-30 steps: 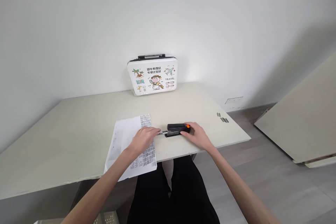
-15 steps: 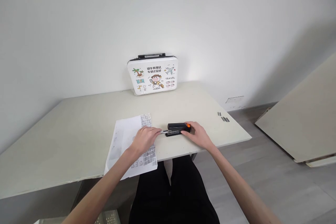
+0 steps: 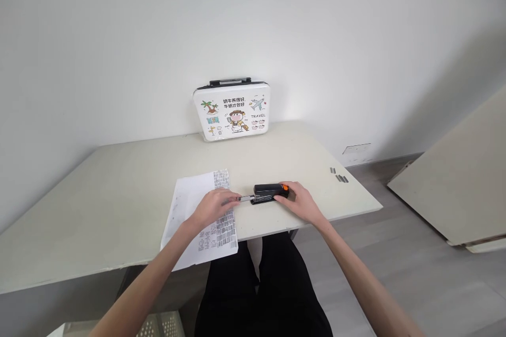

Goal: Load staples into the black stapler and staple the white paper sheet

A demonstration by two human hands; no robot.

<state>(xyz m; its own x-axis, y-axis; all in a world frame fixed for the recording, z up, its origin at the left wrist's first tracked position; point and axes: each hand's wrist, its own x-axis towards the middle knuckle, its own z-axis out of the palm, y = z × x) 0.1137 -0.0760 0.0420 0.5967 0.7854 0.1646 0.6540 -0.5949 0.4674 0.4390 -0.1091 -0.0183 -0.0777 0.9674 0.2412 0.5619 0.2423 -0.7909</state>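
A black stapler [image 3: 269,191] with an orange patch at its rear end lies on the table, pointing left. My right hand [image 3: 300,201] is closed around its rear end. From the stapler's front a slim metal staple tray [image 3: 246,198] sticks out, and the fingers of my left hand [image 3: 215,205] pinch its tip. Beneath my left hand and forearm is a sheet of paper [image 3: 190,189] with rows of dark print along its right side; it overhangs the table's front edge. Whether staples sit in the tray is too small to tell.
Several strips of staples [image 3: 341,178] lie near the right edge of the pale table [image 3: 118,195]. A white case [image 3: 233,110] with cartoon prints stands against the wall at the back. Below the table, at the lower left, is a perforated box [image 3: 169,324].
My left hand has moved left, drawing the metal tray farther out of the stapler. My right hand stays on the stapler's rear. The view has shifted slightly.
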